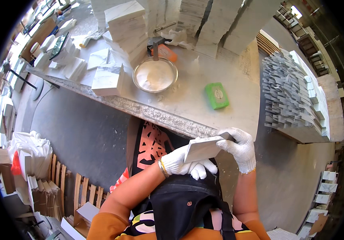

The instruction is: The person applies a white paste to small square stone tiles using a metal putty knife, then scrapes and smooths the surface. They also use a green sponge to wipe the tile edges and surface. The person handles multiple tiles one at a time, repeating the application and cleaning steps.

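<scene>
A white marble tile [203, 149] with grey veins lies tilted in front of my body, just off the table's front edge. My left hand [179, 162], in a white knitted glove, is closed on the tile's left side from below, its fingertips showing underneath. At the tile's right end my right hand [241, 148], gloved the same way, pinches a small dark grey piece [227, 136] against the corner. Its kind is mostly hidden by the fingers. Beyond the hands, a green block [217, 96] lies on the table, and a metal bowl [155, 75] holds white powdery or pasty material.
The stone-edged table [188, 104] bears stacks of marble tiles [127, 28] and an orange block [166, 52] behind the bowl. A pallet of stacked grey strips [288, 90] stands to the right. Wooden pallets [82, 192] and cartons [46, 196] are at lower left.
</scene>
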Tool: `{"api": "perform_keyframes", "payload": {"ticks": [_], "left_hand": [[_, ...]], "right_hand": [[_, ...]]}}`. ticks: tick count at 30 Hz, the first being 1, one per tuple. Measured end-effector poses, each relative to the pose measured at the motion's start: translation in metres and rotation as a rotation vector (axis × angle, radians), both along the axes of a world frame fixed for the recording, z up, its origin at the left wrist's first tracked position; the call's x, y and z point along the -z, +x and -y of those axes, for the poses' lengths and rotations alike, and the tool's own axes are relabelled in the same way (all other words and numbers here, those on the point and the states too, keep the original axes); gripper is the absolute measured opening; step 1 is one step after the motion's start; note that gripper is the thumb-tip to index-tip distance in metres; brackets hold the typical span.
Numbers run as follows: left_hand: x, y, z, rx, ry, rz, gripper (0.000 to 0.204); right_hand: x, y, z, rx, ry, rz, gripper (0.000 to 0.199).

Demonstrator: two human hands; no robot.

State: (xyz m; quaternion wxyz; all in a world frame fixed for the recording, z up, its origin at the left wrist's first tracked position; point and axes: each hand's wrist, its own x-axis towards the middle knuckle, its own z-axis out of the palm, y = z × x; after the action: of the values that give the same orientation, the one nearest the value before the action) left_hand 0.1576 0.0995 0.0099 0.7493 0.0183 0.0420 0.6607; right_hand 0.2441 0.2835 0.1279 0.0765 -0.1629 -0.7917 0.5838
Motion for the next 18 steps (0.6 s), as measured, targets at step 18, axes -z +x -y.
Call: {"api": "perform_keyframes", "payload": {"ticks": [18], "left_hand": [[-0.037,-0.016,-0.011,-0.351,-0.523,-0.774,0.047]], "right_hand": [[0.057,0.039,-0.018,0.493,-0.513,0.066,0.020]]}}
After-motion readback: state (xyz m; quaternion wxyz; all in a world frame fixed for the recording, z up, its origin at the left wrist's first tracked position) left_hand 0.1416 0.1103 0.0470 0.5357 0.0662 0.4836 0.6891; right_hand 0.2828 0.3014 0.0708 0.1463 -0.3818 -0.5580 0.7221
